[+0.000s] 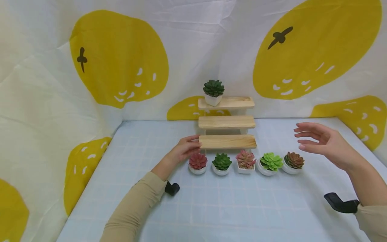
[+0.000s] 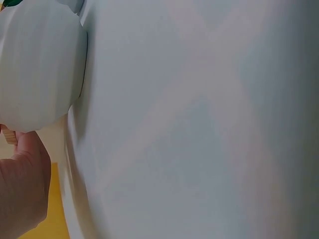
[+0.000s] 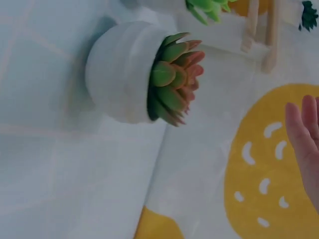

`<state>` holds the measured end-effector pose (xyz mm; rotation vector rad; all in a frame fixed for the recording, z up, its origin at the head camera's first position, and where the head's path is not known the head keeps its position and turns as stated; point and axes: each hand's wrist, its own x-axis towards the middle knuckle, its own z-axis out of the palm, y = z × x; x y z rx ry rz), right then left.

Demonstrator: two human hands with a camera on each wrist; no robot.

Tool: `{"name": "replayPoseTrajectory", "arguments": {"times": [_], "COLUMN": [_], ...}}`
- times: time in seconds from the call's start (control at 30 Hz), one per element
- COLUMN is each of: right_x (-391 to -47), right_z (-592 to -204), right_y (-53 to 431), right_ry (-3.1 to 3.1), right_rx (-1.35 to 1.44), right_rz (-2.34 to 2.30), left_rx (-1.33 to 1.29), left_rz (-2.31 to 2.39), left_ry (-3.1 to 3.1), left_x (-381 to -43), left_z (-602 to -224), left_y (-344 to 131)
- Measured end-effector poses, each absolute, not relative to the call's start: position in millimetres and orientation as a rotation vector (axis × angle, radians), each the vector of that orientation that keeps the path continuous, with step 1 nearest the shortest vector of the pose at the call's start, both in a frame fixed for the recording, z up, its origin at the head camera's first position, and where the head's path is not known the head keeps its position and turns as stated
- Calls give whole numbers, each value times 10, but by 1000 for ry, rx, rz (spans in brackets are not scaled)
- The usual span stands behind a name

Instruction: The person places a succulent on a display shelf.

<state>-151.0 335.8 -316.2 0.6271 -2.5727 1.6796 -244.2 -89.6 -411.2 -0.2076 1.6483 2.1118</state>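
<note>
A three-tier wooden stand [image 1: 227, 142] has pale plank shelves. My left hand [image 1: 185, 149] is at the left end of its lowest shelf, fingertips right at the plank's edge. In the left wrist view, part of that hand [image 2: 25, 184] shows beside a bit of wood, partly behind a white pot [image 2: 42, 64]. My right hand [image 1: 328, 144] hovers in the air, right of the stand, fingers apart and holding nothing. Nearest below it is a brownish-red and green succulent [image 1: 294, 160] in a round white pot, seen large in the right wrist view.
A dark green succulent [image 1: 213, 89] stands at the top shelf's left. Before the stand, left to right, are a red succulent [image 1: 198, 161], a green one [image 1: 222, 162], a pink one [image 1: 246, 159] and a bright green one [image 1: 271, 161]. A lemon-print cloth [image 1: 193, 50] hangs behind.
</note>
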Motion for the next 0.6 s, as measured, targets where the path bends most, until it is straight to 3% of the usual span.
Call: {"name": "replayPoseTrajectory", "arguments": {"times": [0.6], "right_x": [-1404], "right_z": [-3783], "right_y": [3734], "right_ry": [-2689], "right_rx": [404], "right_rz": [1699], "left_rx": [-213], "left_rz": [2105], "left_ry": [1647], "left_x": [-2455], "left_z": [-4112], "left_y": [-898]}}
